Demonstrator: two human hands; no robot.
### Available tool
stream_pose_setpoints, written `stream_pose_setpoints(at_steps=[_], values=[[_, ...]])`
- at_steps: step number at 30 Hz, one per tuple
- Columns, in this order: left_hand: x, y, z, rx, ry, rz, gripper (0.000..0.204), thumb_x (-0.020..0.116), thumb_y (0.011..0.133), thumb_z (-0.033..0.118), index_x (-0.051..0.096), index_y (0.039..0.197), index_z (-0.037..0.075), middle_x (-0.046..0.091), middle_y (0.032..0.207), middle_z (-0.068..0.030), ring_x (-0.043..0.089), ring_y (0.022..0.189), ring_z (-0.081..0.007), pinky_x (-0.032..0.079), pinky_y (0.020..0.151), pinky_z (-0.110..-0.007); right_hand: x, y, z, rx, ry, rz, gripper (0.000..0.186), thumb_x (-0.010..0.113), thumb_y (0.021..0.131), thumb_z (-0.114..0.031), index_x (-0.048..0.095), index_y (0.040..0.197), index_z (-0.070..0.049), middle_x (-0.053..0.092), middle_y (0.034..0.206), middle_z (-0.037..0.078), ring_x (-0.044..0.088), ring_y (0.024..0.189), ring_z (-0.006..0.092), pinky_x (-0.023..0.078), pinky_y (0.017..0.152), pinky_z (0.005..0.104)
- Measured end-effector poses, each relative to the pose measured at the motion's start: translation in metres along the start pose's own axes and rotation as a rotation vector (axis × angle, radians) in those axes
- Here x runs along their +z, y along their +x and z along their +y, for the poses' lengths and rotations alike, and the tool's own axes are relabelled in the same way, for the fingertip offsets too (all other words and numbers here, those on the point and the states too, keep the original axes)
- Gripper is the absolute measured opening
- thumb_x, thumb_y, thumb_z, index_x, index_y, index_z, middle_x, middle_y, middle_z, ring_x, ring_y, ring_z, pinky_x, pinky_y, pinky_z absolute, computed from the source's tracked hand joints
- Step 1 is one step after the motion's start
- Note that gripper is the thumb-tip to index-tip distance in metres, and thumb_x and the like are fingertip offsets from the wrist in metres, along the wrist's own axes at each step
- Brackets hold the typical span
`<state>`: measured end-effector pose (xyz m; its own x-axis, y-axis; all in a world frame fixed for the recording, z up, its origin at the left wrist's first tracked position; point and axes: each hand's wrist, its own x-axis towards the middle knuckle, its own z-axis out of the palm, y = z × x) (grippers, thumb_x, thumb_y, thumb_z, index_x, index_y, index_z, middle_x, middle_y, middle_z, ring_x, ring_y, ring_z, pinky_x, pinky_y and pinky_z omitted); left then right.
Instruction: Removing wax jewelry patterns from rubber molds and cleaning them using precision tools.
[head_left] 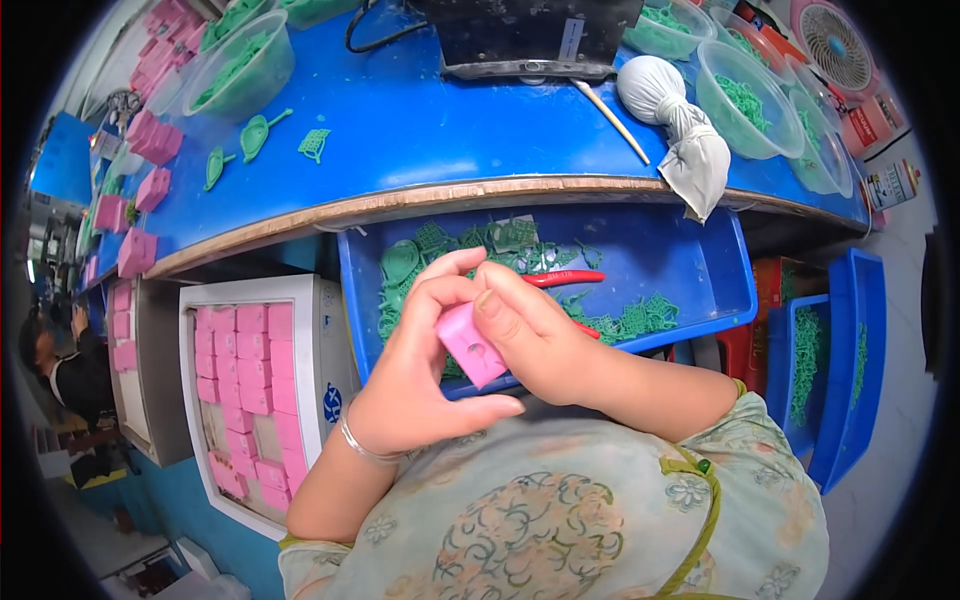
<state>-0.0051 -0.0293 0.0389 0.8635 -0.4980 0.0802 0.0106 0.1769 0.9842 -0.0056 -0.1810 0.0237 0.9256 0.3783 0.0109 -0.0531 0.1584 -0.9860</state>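
Note:
Over the near edge of a blue tray (pixel 735 290), both my hands are closed on one small pink rubber mould block (pixel 468 340) with a round hole in its end. Its other faces are covered by my fingers. My left hand (pixel 400 375) curves around its left side, thumb stretched out below. From the right, my right hand (pixel 535 345) presses its thumb on top. Behind my hands, the tray holds many green openwork wax pieces (pixel 645 317) and a tool with red handles (pixel 565 278), partly hidden.
A white box (pixel 335 350) of stacked pink blocks stands at left. On the blue table (pixel 400 120) are green pieces, tubs such as this one (pixel 745 100), a tied white cloth bag (pixel 690 150), a stick (pixel 615 125) and a dark machine (pixel 530 40). Blue bins (pixel 850 370) stand right.

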Motion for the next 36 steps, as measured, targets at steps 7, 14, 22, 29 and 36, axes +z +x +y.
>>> stream_pose_setpoints(at_steps=[7,14,22,29,36], values=[[-0.002,-0.003,-0.011,-0.104,-0.128,0.165,0.063,0.083,0.057,0.042,0.048,0.096,0.007,0.037,0.116,-0.0071,0.041,0.105,-0.0153,0.036,0.09,-0.03,-0.002,0.002,-0.01,-0.311,-0.844,0.045,0.03,0.052,0.086,-0.03,0.06,0.074,-0.004,0.056,0.069,0.012,0.056,0.06,0.029,0.045,0.055,0.0399],[0.007,-0.002,-0.023,-0.184,-0.445,0.165,0.05,0.084,0.06,0.022,0.043,0.086,0.01,0.041,0.107,-0.0046,0.044,0.097,-0.014,0.038,0.086,-0.027,0.0,-0.003,-0.008,-0.608,-0.953,0.259,0.012,0.066,0.072,-0.021,0.063,0.069,-0.01,0.054,0.071,0.007,0.054,0.059,0.0244,0.042,0.051,0.0347],[0.016,-0.003,-0.01,-0.206,-0.542,0.111,0.042,0.071,0.067,0.007,0.04,0.096,0.011,0.04,0.114,-0.0102,0.043,0.106,-0.0174,0.04,0.091,-0.032,-0.006,-0.018,-0.004,-0.268,-0.306,0.041,0.025,0.051,0.088,-0.017,0.063,0.072,-0.003,0.057,0.064,0.01,0.056,0.064,0.0244,0.041,0.058,0.0342],[0.013,-0.012,-0.012,-0.186,-0.724,0.106,0.041,0.063,0.064,0.004,0.044,0.1,0.011,0.042,0.12,-0.0118,0.043,0.113,-0.0236,0.038,0.097,-0.043,0.0,-0.026,-0.006,-0.273,-0.118,0.105,0.039,0.045,0.093,-0.025,0.057,0.066,0.0,0.049,0.056,0.006,0.044,0.05,0.017,0.037,0.051,0.0299],[0.01,-0.023,-0.02,-0.227,-1.056,0.168,0.027,0.055,0.066,0.01,0.057,0.093,0.009,0.058,0.105,-0.0098,0.045,0.115,-0.0287,0.035,0.094,-0.059,-0.02,0.002,-0.034,-0.035,0.494,0.502,0.041,0.036,0.096,-0.036,0.047,0.068,-0.007,0.035,0.052,-0.002,0.03,0.042,0.0072,0.025,0.039,0.0221]])
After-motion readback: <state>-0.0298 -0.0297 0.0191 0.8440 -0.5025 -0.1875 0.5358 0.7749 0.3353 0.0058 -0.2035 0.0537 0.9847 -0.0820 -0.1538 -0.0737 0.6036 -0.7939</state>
